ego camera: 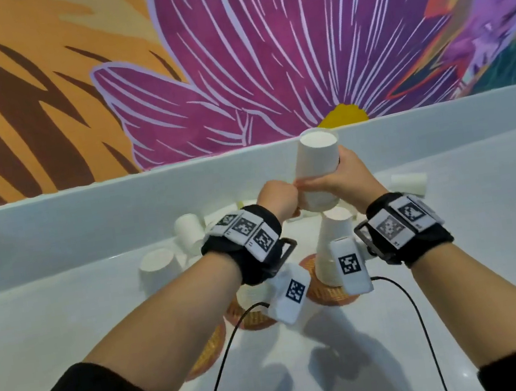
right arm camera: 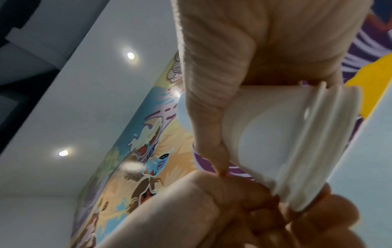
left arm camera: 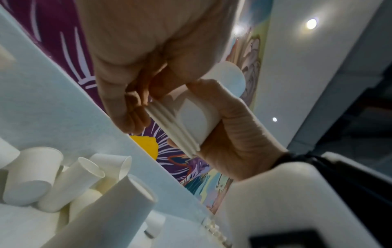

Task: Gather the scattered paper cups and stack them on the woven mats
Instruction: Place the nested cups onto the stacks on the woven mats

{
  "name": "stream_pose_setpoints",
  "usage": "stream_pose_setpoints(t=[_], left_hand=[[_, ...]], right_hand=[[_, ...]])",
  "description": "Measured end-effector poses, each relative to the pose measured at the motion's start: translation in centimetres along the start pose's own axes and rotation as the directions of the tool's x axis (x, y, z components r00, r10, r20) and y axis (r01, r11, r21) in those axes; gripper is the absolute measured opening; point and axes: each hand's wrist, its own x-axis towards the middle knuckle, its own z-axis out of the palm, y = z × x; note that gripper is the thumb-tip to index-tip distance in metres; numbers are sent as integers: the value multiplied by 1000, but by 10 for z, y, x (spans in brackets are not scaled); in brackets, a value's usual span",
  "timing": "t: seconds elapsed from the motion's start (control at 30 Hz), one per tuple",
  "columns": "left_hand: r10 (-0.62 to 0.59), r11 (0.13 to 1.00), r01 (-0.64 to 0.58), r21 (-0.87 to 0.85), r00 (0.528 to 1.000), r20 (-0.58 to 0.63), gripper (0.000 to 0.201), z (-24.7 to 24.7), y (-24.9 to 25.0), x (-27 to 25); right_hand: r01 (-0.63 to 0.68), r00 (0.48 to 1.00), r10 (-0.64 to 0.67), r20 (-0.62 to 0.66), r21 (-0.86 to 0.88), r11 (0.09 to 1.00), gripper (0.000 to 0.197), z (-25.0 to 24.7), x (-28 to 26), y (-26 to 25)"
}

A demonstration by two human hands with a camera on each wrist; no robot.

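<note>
Where loose cups lie, white table, floral mural, perhaps ceiling spotlights.

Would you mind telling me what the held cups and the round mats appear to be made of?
The held cups look like thin matte white paper: the left wrist view shows nested rolled rims and a dull surface with no gloss. The mats look like woven straw or rattan, tan with orange-brown edges and a visible weave; which fibre cannot be told.
</note>
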Motion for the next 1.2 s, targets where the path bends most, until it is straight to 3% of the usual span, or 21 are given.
stream_pose_setpoints(t=[0.13, 0.23, 0.37, 0.5, 0.57, 0.6, 0.67, 0.73, 0.77, 0.83, 0.9, 1.0, 1.1, 1.2], left_hand=[[46, 972, -50, 230, 999, 20, 34, 33, -3, 8], [87, 974, -86, 208, 996, 4, 31, 44, -3, 18], [118, 979, -117, 165, 993, 0, 25, 58, 1, 30], [106, 946, -116, 302, 993, 50, 22, 66, 4, 45], [75, 949, -82, 305, 997, 34, 19, 67, 6, 56], [64, 952, -68, 298, 998, 23, 18, 66, 7, 61], [48, 954, -49, 297, 999, 12, 18, 66, 10, 71], [44, 948, -44, 316, 999, 7, 20, 66, 13, 80], [42, 944, -42, 328, 999, 7, 21, 67, 14, 84], [26, 934, -30, 355, 1000, 18, 22, 68, 16, 92], [2, 916, -18, 401, 999, 41, 21, 68, 16, 100], [-61, 875, 5, 483, 993, 100, 21, 67, 15, 111], [-88, 835, 4, 550, 988, 127, 46, 66, 13, 124], [-70, 914, -14, 406, 979, 191, 74, 68, 11, 132]], right_hand=[[-86, 996, 86, 9, -33, 996, 53, -29, -3, 41], [-168, 984, 170, 46, -50, 985, 65, -35, -9, 82], [-301, 929, 324, 179, -142, 943, 76, -30, -29, 126], [-325, 872, 391, 295, -248, 913, 88, -44, -24, 138], [-310, 866, 401, 300, -307, 900, 78, -58, -12, 137], [-305, 897, 383, 222, -317, 898, 67, -66, -5, 137], [-335, 942, 314, -119, -313, 889, 50, -82, 9, 138], [-443, 838, 280, -469, -285, 850, 49, -94, 22, 148], [-527, 769, 322, -553, -262, 809, 53, -98, 28, 156], [-688, 657, 495, -569, -184, 702, 61, -101, 34, 172], [-748, 603, 613, -510, -93, 658, 58, -101, 37, 191], [-692, 638, 644, -422, 51, 720, 46, -100, 47, 204], [-568, 696, 635, -334, 285, 772, 38, -97, 68, 193], [-441, 816, 526, -240, 330, 835, 11, -86, 86, 157]])
